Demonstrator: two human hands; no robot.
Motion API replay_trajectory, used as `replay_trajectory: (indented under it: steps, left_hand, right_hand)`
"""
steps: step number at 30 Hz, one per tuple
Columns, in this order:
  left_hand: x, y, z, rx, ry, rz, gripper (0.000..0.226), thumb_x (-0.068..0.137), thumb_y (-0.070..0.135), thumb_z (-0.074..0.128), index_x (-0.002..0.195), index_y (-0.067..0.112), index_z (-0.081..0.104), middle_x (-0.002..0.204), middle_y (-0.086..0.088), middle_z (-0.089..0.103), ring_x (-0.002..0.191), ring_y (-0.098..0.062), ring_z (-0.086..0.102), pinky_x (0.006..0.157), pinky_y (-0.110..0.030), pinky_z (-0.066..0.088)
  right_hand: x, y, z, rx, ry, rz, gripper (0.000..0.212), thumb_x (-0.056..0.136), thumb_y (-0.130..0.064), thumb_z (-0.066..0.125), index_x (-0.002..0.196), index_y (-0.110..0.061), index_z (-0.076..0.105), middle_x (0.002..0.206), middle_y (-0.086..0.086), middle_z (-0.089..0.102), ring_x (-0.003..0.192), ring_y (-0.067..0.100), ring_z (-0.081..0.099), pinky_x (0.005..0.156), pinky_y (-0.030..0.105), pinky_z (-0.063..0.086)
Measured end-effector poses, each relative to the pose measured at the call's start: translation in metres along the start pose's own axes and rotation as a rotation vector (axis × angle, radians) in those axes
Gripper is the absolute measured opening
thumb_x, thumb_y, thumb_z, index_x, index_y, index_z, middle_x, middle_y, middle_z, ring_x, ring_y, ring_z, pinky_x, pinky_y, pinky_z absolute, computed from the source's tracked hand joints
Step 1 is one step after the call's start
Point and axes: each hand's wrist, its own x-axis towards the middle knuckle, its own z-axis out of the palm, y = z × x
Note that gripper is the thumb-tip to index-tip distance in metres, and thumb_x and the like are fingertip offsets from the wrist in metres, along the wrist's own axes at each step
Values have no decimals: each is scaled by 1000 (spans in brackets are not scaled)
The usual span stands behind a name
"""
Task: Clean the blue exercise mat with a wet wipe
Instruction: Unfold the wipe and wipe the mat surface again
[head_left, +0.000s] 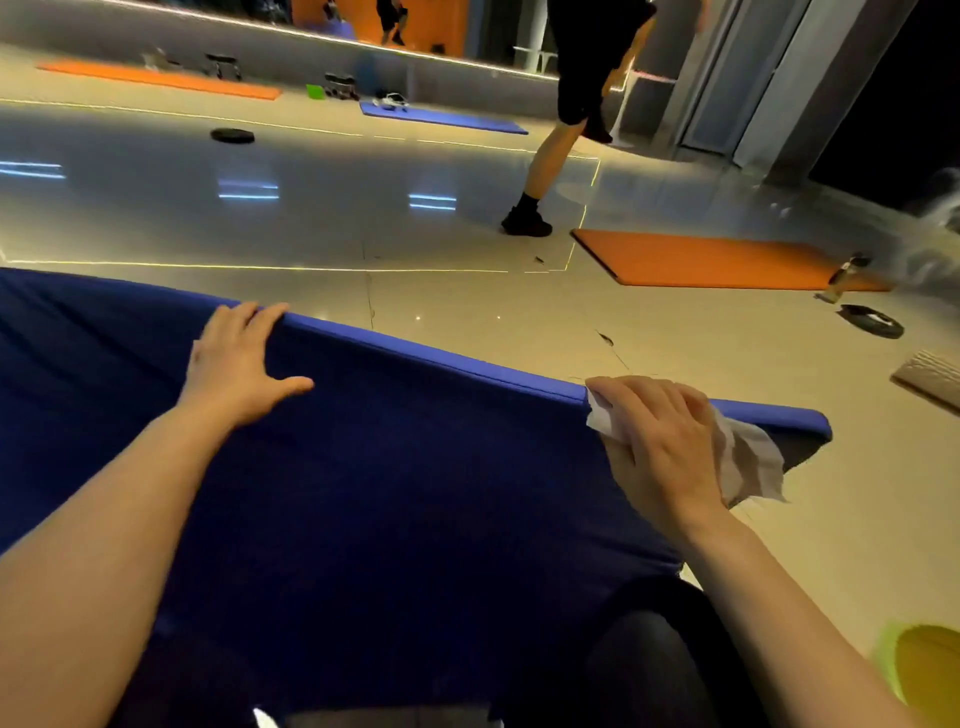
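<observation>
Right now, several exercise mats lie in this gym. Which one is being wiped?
The large blue mat in the foreground: both hands rest on it, the right hand pressing a wet wipe near its far edge.

One head-worn wide-angle view looks forward and down, close over the mat (389, 493), seemingly tilted.

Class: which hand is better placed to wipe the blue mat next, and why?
The right hand: it already presses the wet wipe onto the blue mat near its far corner. The left hand rests flat at the far edge, with no wipe.
</observation>
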Motion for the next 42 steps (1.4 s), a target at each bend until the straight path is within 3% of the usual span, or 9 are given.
replay_trajectory:
  steps: [5,9,18,22,27,32,37,40,42]
  left_hand:
    - [0,1,-6,17,131,64,72,68,16,87,132,19,53,131,-14,45,129,-36,31,102,-71,29]
    - [-6,11,-17,-96,268,124,50,68,8,86,114,7,65,112,-20,54,113,-42,40,85,-61,46]
    - [4,46,-97,-40,868,293,28,75,12,79,97,2,67,96,-19,65,93,-40,54,82,-36,37]
    - [14,56,-118,-25,1037,370,16,88,11,64,99,0,61,100,-23,61,97,-32,44,90,-40,37]
    - [0,40,-67,10,805,272,23,71,-7,65,91,1,56,93,-25,56,94,-37,40,82,-48,37]
    - [-41,32,-19,180,126,-55,39,74,9,77,107,7,57,114,-19,52,111,-41,41,75,-51,45]
    - [-91,3,26,188,-465,-276,57,76,40,79,114,22,40,118,-8,45,111,-33,45,87,-38,43]
    - [-128,-4,48,177,-394,-262,48,89,35,67,125,19,40,117,-8,36,108,-32,39,73,-35,39]
    - [-132,-14,46,129,-261,-229,44,92,30,64,130,19,45,119,-9,38,110,-33,37,76,-38,43]
  right_hand:
    - [-25,25,-13,-98,-78,14,37,86,-34,50,115,-13,61,104,7,65,94,24,52,83,38,32]
    - [-11,37,0,-195,-70,125,46,80,-52,54,104,-13,64,97,9,65,85,34,60,76,41,29]
    - [50,13,17,-51,460,655,10,81,-17,61,89,-11,60,91,18,57,88,33,40,76,45,31]
    - [44,0,35,117,385,665,18,82,-4,61,96,-11,52,100,17,53,97,32,41,82,48,34]
    - [25,3,59,197,-133,770,19,86,-10,57,102,-18,50,107,7,49,104,36,44,86,45,34]
    - [11,31,89,72,-501,518,32,83,-18,73,84,-20,41,88,0,40,85,26,41,73,37,25]
    - [0,39,99,19,-614,343,39,76,-18,78,85,-21,40,90,2,47,90,33,47,70,38,26]
    - [-7,39,105,22,-657,227,37,80,-24,76,86,-21,40,91,3,48,89,31,46,71,37,25]
    - [-7,35,108,65,-640,211,35,80,-23,75,85,-21,41,90,0,46,86,26,41,71,36,24]
